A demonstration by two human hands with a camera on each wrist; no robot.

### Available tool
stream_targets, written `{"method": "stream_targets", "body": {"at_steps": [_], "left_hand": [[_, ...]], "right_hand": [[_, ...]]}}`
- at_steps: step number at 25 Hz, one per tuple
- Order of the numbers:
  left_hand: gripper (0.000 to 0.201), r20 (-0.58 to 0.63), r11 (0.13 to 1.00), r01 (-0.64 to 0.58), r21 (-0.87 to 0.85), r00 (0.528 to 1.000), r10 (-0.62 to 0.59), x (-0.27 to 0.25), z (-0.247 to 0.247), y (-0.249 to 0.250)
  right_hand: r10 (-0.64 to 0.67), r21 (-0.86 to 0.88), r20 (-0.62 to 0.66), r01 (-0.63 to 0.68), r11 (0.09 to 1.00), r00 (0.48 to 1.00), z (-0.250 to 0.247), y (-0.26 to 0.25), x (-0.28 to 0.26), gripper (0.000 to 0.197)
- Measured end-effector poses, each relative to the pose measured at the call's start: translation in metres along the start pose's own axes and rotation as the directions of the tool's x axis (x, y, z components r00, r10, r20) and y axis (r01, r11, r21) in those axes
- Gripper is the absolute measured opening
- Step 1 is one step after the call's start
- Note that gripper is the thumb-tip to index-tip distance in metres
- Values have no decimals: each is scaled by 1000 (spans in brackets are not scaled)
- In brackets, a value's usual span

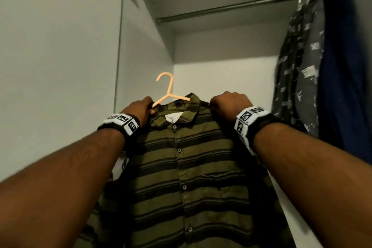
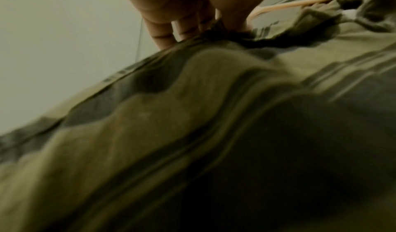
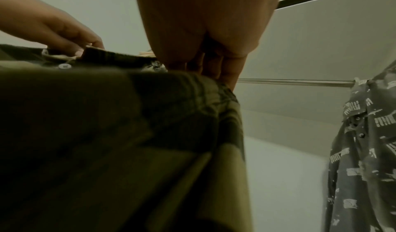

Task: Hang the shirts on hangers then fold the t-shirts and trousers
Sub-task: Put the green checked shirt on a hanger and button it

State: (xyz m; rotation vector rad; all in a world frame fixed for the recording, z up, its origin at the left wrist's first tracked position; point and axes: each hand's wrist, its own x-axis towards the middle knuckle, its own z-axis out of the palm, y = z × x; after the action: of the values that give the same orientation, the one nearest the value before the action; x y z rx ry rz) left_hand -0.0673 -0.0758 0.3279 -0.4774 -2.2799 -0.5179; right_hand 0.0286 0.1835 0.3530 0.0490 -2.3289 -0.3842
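Note:
An olive shirt with dark stripes (image 1: 191, 167) hangs on a peach plastic hanger (image 1: 168, 88), held up inside a wardrobe. My left hand (image 1: 141, 109) grips the shirt's left shoulder together with the hanger's arm, and its fingers (image 2: 186, 27) curl over the cloth next to the hanger (image 2: 289, 4). At the other shoulder, by the collar, my right hand (image 1: 229, 104) pinches the cloth (image 3: 150, 117). The hanger's hook stands free, well below the rail (image 1: 227, 7).
A metal rail (image 3: 295, 82) crosses the top of the wardrobe. A grey patterned shirt (image 1: 300, 66) and a dark blue garment (image 1: 342, 66) hang at its right end. White walls close in at the left and back.

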Motion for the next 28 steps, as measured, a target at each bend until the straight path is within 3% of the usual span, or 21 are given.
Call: {"method": "stream_targets", "body": {"at_steps": [3,10,13,15,17,21,25,28], "left_hand": [[21,-22,997,-9,83,1000,11,58,17,1],[32,-293,936,-43,349,944,152,206,8,26],[28,-428,956,-91,278,879,208,268,20,47],[24,-454,966,-231,114,853,258,305,30,64],[24,-453,919,-392,-45,828,332,338,40,84],[44,-504,872,-486,-51,767,398,375,74,119],[57,-466,832,-550,-77,758,458,397,107,166],[79,-455,710,-662,-240,723,520,400,125,216]], "right_hand": [[-31,-107,-22,29,994,999,12,22,39,28],[-29,-286,-182,-25,958,983,6,64,132,27],[26,-362,-201,-98,927,979,-11,86,166,28],[62,-448,-194,-145,882,979,-21,106,182,30],[99,-563,-198,-196,803,975,-32,131,191,30],[205,-687,-208,-292,666,956,-48,176,202,30],[287,-698,-333,-439,565,898,-77,227,219,31],[373,-701,-355,-507,501,858,-102,265,219,27]]}}
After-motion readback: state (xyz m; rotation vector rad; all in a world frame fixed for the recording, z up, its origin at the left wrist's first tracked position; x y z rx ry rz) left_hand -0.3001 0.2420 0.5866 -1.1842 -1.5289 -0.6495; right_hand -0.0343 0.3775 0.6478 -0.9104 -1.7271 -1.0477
